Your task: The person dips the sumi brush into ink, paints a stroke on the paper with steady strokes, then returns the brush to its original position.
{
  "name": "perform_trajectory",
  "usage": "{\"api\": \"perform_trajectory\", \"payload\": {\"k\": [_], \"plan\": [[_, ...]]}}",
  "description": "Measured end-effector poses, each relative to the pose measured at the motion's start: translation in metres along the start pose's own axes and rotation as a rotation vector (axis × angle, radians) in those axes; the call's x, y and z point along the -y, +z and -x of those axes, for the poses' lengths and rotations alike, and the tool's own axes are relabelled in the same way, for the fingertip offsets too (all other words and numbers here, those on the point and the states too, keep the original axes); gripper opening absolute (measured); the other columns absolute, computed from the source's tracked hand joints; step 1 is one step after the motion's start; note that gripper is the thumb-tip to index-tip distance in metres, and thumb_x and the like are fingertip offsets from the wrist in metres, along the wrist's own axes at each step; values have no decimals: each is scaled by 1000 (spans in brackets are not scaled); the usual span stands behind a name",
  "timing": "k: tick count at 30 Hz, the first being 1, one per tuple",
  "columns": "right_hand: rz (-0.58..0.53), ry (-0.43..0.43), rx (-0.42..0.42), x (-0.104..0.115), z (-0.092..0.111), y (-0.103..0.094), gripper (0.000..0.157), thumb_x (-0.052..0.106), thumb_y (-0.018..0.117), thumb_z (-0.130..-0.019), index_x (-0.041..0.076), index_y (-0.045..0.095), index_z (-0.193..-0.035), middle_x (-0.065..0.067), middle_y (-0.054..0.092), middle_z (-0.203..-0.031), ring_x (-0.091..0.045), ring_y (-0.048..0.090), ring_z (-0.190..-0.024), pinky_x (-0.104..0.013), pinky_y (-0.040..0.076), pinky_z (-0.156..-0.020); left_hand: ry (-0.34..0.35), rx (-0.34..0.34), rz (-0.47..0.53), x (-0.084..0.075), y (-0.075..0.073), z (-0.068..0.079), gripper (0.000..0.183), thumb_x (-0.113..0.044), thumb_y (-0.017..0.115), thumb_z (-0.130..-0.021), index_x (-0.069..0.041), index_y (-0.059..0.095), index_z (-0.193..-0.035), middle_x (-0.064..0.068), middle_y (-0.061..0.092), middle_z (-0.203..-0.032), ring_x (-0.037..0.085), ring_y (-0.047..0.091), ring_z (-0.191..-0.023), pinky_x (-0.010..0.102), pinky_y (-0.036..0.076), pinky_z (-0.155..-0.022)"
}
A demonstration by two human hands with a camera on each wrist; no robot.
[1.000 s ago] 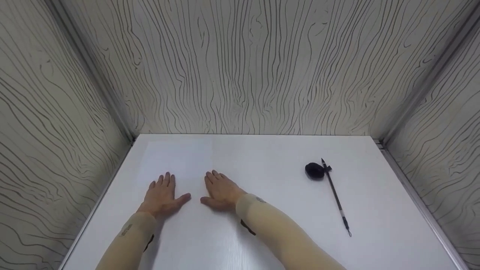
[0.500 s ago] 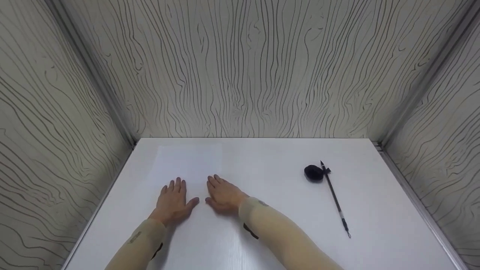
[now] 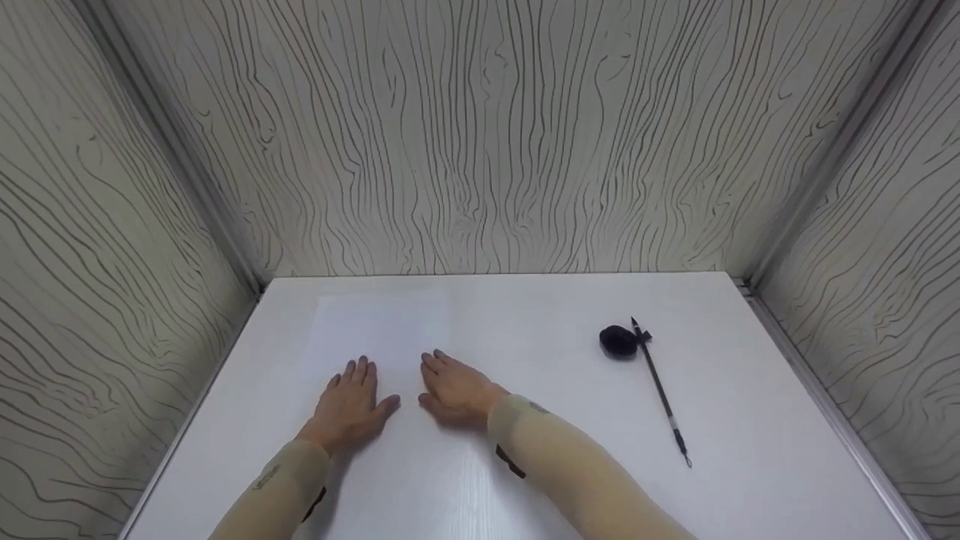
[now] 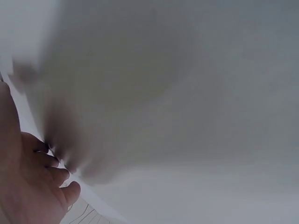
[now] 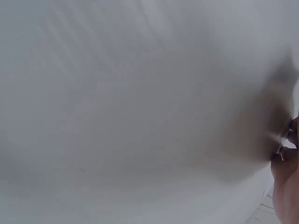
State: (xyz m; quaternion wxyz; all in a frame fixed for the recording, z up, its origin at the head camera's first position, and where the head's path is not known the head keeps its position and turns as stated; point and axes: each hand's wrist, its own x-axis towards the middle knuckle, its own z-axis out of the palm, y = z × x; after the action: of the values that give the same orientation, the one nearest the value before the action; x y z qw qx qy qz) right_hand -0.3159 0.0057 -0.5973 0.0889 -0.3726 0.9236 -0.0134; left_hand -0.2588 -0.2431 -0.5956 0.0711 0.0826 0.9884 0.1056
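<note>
A thin white sheet of paper (image 3: 382,322) lies on the white table (image 3: 525,315), left of the middle, its edges faint against the tabletop. My left hand (image 3: 349,405) rests flat on the sheet's near left part, fingers straight and thumb spread to the right. Across from it, my right hand (image 3: 457,390) lies with extended fingers touching the sheet's right side. The two thumbs point toward each other, a small gap apart. In the left wrist view, the left fingertips (image 4: 70,191) meet the white surface. Only a small part of the right hand (image 5: 285,182) shows in the right wrist view.
On the table's right side sits a rounded black object (image 3: 618,342). Beside it lies a writing brush (image 3: 660,390), bristles pointing away, propped near its tip on a small black piece (image 3: 646,337). Wood-patterned walls (image 3: 480,150) enclose the back and both sides.
Both hands have shifted a little to the right, and the sheet has slid right with them. The brush and black object keep their places on the table while the head view shifts slightly.
</note>
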Motion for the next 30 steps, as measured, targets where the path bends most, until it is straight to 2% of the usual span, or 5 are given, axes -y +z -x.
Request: {"api": "perform_trajectory", "payload": {"k": [3, 9, 20, 30], "plan": [[-8, -18, -21, -4, 5, -2, 72, 50, 32, -120, 5, 34, -176, -11, 30, -187, -29, 29, -176, -36, 25, -144, 27, -4, -4, 0, 0, -3, 94, -63, 48, -115, 8, 28, -174, 30, 25, -185, 51, 23, -174, 68, 26, -140], [56, -66, -51, -12, 18, -6, 70, 46, 32, -120, 1, 37, -174, -14, 36, -185, -31, 34, -174, -36, 26, -143, 71, -4, -10, 0, -1, -6, 96, -65, 48, -114, 8, 29, -174, 29, 25, -185, 51, 24, -174, 67, 27, -140], [-106, -1, -42, -18, 48, 1, 77, 54, 31, -119, 4, 31, -177, -12, 27, -188, -31, 25, -177, -41, 23, -144, 106, 17, -39, -18, 5, -4, 101, -70, 50, -111, 5, 29, -175, 25, 25, -186, 48, 24, -175, 64, 28, -141], [-101, 29, -5, -29, 77, 2, 81, 61, 31, -118, 7, 29, -178, -8, 26, -189, -29, 24, -178, -42, 24, -145, 141, 47, -42, -42, 11, -3, 104, -73, 49, -109, 6, 29, -175, 27, 25, -186, 49, 24, -175, 64, 30, -140]]}}
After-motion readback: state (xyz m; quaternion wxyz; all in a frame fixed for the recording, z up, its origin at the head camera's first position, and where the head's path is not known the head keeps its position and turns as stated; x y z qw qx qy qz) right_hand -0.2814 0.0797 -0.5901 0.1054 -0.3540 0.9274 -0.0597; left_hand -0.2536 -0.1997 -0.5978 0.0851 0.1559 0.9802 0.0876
